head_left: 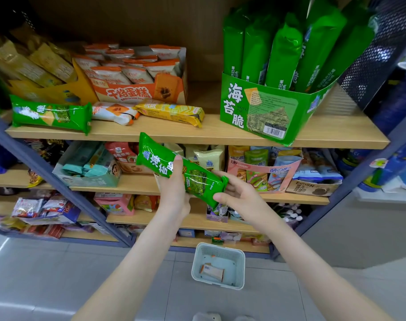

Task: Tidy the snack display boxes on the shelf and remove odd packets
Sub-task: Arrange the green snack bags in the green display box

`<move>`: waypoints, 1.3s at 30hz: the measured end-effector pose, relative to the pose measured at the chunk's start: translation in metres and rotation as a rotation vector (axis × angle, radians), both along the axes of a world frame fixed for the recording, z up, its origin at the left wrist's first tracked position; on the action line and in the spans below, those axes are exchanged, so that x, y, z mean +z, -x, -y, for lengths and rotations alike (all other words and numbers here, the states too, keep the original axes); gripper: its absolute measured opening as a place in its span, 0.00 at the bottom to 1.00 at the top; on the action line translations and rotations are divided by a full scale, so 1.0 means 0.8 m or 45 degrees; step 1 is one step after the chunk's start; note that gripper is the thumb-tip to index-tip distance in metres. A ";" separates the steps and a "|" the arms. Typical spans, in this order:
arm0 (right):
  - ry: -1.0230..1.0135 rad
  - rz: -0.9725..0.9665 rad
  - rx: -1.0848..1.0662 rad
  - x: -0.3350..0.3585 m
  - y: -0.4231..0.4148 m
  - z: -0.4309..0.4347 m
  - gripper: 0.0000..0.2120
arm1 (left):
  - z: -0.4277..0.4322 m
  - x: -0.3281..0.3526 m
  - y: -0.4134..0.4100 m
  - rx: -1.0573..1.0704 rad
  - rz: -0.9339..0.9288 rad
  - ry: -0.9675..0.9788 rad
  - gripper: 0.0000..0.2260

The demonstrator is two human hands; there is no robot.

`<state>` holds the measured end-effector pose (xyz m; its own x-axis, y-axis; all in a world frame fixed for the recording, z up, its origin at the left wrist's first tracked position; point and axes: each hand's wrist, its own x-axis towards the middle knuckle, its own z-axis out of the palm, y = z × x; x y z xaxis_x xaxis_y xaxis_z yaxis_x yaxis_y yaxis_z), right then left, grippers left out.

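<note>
The left hand held the green seaweed packet near its middle, with the fingers curled round it and the thumb lying on the printed front. The right hand pinched the lower end of the same packet between its fingers and thumb. So both hands were closed on one packet and neither was free.

The packet was in the air, below and to the left of the green display box, in front of the shelf edge. Its long axis ran diagonally, with the upper end pointing away from the box and the lower end towards it. The box was up and to the right of the fingers, and the right hand was the nearer one. I judge that the packet must be turned upright before it can stand with the others.

In the box I counted at least five green packets standing; those further back were hard to separate. To the left of the box, three loose packets lay flat on the same shelf: one green packet, one white and orange packet and one yellow packet. Behind these were two more display boxes, an orange box and a yellow box. Far below the green box, one basket stood on the floor with one small packet plainly visible in it.
</note>
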<state>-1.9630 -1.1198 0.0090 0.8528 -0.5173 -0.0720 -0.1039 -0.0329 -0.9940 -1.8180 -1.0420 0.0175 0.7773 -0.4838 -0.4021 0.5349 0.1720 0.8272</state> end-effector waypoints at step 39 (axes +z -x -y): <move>0.002 0.134 0.100 0.040 -0.015 0.004 0.21 | -0.053 0.009 -0.011 -0.841 0.291 0.327 0.16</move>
<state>-1.9508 -1.1228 0.0411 0.8935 -0.4486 0.0210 0.0042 -0.0385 -0.9993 -1.8092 -0.9998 0.0248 0.3430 -0.9362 -0.0766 0.4132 0.0771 0.9074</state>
